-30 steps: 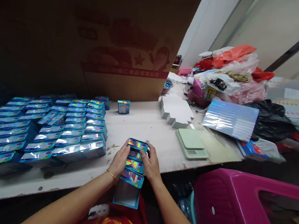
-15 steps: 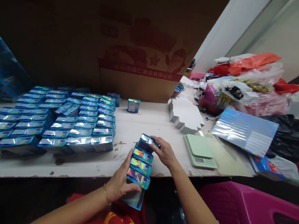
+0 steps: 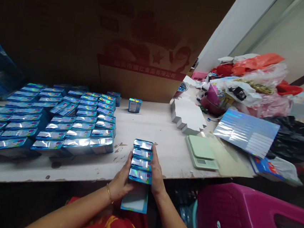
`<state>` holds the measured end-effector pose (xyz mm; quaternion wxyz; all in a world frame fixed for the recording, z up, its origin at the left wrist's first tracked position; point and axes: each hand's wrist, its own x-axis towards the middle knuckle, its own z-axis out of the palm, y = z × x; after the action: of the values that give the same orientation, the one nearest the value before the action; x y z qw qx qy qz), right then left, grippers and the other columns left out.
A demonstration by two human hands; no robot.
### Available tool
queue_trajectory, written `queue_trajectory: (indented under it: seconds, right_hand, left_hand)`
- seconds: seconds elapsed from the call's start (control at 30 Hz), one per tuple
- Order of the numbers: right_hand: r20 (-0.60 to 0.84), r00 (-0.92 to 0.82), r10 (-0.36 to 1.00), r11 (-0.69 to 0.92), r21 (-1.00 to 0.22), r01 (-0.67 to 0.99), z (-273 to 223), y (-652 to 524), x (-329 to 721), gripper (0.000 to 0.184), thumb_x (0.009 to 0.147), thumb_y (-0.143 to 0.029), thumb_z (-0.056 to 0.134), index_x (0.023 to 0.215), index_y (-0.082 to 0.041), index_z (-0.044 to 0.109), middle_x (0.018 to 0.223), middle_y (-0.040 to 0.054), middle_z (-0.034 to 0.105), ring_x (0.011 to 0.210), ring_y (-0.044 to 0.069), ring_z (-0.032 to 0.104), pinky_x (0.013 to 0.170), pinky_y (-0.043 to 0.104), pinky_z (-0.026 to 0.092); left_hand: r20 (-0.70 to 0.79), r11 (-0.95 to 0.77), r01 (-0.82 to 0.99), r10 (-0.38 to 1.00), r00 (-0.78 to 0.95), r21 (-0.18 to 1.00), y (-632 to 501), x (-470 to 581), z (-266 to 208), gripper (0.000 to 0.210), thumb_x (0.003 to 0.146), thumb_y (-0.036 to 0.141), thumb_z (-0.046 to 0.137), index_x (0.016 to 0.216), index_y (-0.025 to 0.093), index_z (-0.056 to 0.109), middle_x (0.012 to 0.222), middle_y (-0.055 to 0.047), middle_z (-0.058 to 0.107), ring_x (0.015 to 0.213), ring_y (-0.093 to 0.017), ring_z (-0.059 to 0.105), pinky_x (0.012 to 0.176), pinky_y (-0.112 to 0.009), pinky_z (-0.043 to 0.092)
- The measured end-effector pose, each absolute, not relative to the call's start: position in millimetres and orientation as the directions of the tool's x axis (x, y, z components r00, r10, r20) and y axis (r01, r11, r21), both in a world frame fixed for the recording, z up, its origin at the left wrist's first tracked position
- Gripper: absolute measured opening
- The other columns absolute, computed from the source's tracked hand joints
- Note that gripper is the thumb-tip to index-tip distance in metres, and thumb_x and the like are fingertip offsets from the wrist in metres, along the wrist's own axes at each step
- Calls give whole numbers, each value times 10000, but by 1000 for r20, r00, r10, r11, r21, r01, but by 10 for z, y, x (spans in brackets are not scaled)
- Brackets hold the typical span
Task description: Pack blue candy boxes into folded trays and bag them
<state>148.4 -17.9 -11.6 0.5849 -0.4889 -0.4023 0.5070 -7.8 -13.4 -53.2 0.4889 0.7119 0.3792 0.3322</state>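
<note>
Between my two hands, over the table's front edge, is a row of several small shiny blue boxes [image 3: 142, 162]. My left hand [image 3: 121, 182] presses along the row's left side. Along the right side lies my right hand [image 3: 158, 172], its fingers straight and pointing away from me. Below the row a blue-edged tray or carton with a pale inside [image 3: 134, 199] sticks out toward me; how the boxes sit in it is hidden. Several rows of matching blue boxes [image 3: 77, 133] stand packed together on the left. One single box [image 3: 135, 105] stands apart near the back.
A tall brown carton [image 3: 138, 86] walls off the back of the white table [image 3: 148, 124]. To the right are stacked white cards [image 3: 188, 114], a pale green scale [image 3: 202, 152], a shiny blue sheet [image 3: 247, 132] and heaped plastic bags [image 3: 263, 78]. A magenta stool [image 3: 228, 214] stands lower right.
My right hand has moved from the top of the far box down to the row's right side. The box lids, tilted and uneven before, now lie flat and lined up.
</note>
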Motion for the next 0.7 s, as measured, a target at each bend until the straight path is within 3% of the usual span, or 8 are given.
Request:
queue_trajectory:
  seconds: [0.13,0.27,0.4,0.53,0.7]
  right_hand:
    - [131,-11,991,129,-986,-101,-118,248,1427,490,825,-481,398,1268,-271,390,1305,-7,415,1231,192,316,1026,394,234]
    - [243,58,968,232,-962,144,-35,956,1621,439,832,-451,396,1200,-226,480,1171,48,530,1110,197,453,975,400,303]
    - [442,-29,897,381,-737,558,113,1886,1532,476,742,-356,557,1191,-219,481,1242,73,453,1168,213,373,991,389,271]
    - [306,-198,931,333,-493,804,120,2693,1218,671,662,-168,624,1278,-207,361,1355,89,310,1256,262,216,970,421,275]
    - [259,-185,948,286,-442,850,77,2918,1134,462,704,-45,508,1144,-188,500,1160,127,488,1057,255,447,833,373,379]
  left_hand:
    - [112,-210,238,923,367,948,124,-30,-562,1009,694,323,607,1348,165,-145,1400,-152,222,1264,-271,259,1034,-436,218]
    - [142,-257,299,923,357,919,353,-88,-571,1023,665,349,635,1358,184,-98,1418,-138,182,1283,-277,207,1041,-444,193]
    - [153,-287,367,923,353,885,376,-152,-652,979,690,375,605,1363,189,-82,1433,-125,128,1297,-280,154,1052,-431,179]
    - [122,-269,400,927,356,876,375,-177,-739,994,670,402,617,1367,206,-65,1440,-95,106,1303,-276,134,1060,-414,181]
    - [124,-253,383,936,330,889,409,-181,-752,1027,634,415,650,1370,213,-36,1428,-104,156,1291,-284,178,1054,-424,203]
